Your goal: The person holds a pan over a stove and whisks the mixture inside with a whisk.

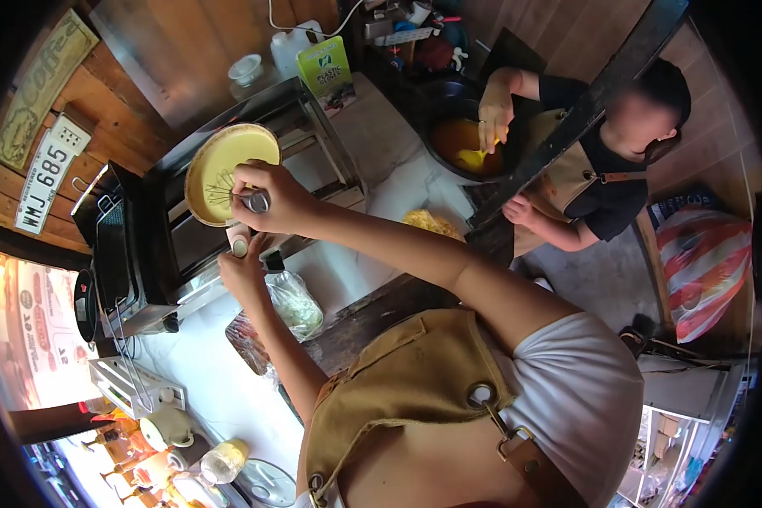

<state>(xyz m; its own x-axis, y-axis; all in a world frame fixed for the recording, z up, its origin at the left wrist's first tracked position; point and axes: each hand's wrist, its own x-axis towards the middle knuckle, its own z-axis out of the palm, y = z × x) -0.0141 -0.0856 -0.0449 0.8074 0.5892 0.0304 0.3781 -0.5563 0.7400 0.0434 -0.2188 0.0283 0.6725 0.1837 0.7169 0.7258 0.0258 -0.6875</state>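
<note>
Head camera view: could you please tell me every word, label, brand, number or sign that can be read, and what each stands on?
"Coffee": wooden wall sign
"WMJ 685": license plate, middle letter uncertain
"REGISTERED": same plate, in small letters
"PLASTIC GLOVES": green box
Too small or blurred to read: the green box's other print, the bright poster, the dark printed package.

The person wears a white short-sleeved cloth shirt (577,372), creased at the shoulder, beneath a tan-brown canvas apron (432,366). A round silver metal eyelet (481,394) and hooked metal clasp (506,436) join the bib to a brown leather strap (540,476). The right hand (278,199) and left hand (244,273) are bare.
</note>
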